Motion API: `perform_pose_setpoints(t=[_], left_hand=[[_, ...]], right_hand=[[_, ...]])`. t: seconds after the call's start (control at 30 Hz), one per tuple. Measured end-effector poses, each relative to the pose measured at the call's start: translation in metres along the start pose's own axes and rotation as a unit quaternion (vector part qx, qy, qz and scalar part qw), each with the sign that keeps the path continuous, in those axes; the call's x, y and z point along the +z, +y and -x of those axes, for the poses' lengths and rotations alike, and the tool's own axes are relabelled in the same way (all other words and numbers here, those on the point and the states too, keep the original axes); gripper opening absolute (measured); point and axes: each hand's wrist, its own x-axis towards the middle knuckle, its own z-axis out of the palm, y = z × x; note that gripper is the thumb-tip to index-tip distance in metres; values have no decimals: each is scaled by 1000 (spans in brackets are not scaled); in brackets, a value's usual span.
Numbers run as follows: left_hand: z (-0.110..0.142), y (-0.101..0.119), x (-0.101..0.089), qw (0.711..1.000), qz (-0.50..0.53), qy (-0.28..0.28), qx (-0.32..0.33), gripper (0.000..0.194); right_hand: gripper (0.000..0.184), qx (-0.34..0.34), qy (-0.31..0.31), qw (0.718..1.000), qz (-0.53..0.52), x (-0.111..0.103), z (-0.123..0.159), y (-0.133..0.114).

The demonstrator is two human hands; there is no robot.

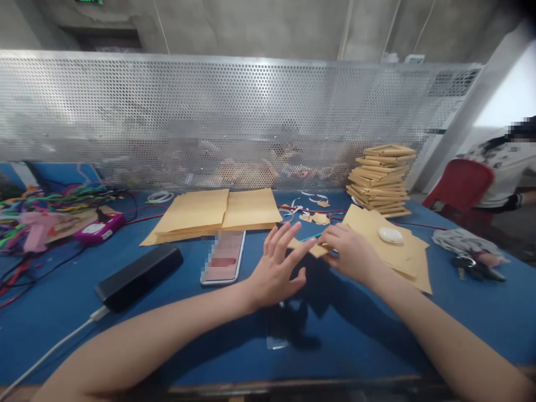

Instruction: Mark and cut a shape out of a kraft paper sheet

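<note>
My left hand (276, 271) is open, with its fingers spread above the blue table. The tip of one finger is beside a thin blue strip-like thing (310, 237); whether it touches is unclear. My right hand (349, 248) is closed, its fingers pinching a small folded piece of brown paper (315, 249) with the blue strip along its top. Fingers hide part of both. Just right of this hand lies a stack of brown paper sheets (402, 262), with a white oval case (391, 235) on top.
Behind are brown paper piles (192, 212), paper scraps (320, 218) and a tall stack of folded brown pieces (381, 181). A phone (224, 259), black box (140, 276), pink glue gun (38, 229) and keys (475, 268) lie around. A perforated metal screen (259, 100) stands behind; a person sits at right.
</note>
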Motion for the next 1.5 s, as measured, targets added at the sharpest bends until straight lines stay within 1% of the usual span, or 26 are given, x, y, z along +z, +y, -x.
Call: perform_pose_setpoints(t=[0.07, 0.13, 0.17, 0.27, 0.37, 0.47, 0.53, 0.6, 0.63, 0.7, 0.73, 0.77, 0.83, 0.87, 0.9, 0.97, 1.03, 1.07, 1.2, 1.23, 1.27, 1.33, 1.43, 1.47, 1.5], left_hand=[[1, 2, 1, 998, 6, -66, 5, 61], [2, 4, 2, 990, 20, -142, 16, 51], [2, 5, 3, 985, 27, -171, 20, 46], [3, 7, 5, 976, 37, -213, 10, 31], [5, 8, 8, 972, 47, -231, -6, 27], [6, 10, 10, 967, 68, -246, -3, 28], [6, 11, 11, 966, 81, -244, -10, 31], [7, 11, 13, 968, 92, -233, -22, 41], [7, 11, 13, 969, 96, -226, -30, 46], [6, 8, 14, 972, 99, -209, -47, 52], [5, 6, 14, 973, 100, -200, -54, 53], [5, 4, 13, 974, 102, -192, -57, 54], [3, -1, 11, 977, 107, -176, -51, 53], [2, -4, 8, 978, 110, -170, -42, 52], [0, -5, 6, 980, 110, -162, -38, 51], [-2, -6, 1, 982, 107, -151, -26, 49], [-2, -3, -4, 981, 103, -162, 15, 48], [-2, 0, -5, 978, 102, -175, 48, 46], [-1, 16, -9, 952, 93, -227, 181, 40], [-1, 19, -10, 945, 81, -236, 211, 39], [-1, 21, -11, 939, 42, -245, 239, 39], [-1, 24, -14, 929, -16, -255, 266, 40], [0, 23, -16, 928, -48, -259, 264, 40], [0, 21, -16, 928, -49, -260, 263, 41], [1, 20, -16, 928, -51, -261, 262, 41]], right_hand=[[24, -23, -58, 998, -1, 3, 0, -1], [27, -36, -84, 996, -11, 4, 1, -2], [26, -42, -94, 995, -15, 4, 2, -3], [24, -62, -105, 992, -34, 3, 3, -8], [25, -111, -62, 988, -90, -1, 4, -16], [25, -146, 23, 981, -128, -7, 10, -29], [24, -144, 86, 978, -125, -12, 18, -45], [24, -155, 108, 973, -134, -14, 29, -67], [23, -166, 99, 970, -151, -13, 35, -79], [21, -151, 25, 967, -205, -6, 44, -104], [19, -117, -10, 969, -218, 0, 47, -115], [24, -70, -32, 973, -216, 7, 49, -125], [51, -11, -99, 972, -213, 22, 50, -138], [63, 4, -140, 966, -218, 28, 50, -142], [72, 9, -171, 960, -220, 34, 49, -145], [79, 22, -210, 952, -220, 41, 48, -147], [82, 34, -230, 948, -216, 43, 49, -148], [83, 41, -238, 947, -213, 42, 49, -148], [87, 61, -255, 947, -185, 38, 54, -150], [88, 64, -255, 949, -174, 38, 55, -150], [89, 64, -254, 951, -164, 38, 57, -149], [90, 53, -254, 955, -143, 41, 61, -146], [87, 4, -248, 964, -100, 45, 73, -136], [81, -14, -233, 969, -82, 45, 78, -132], [72, -52, -217, 972, -75, 44, 83, -127]])
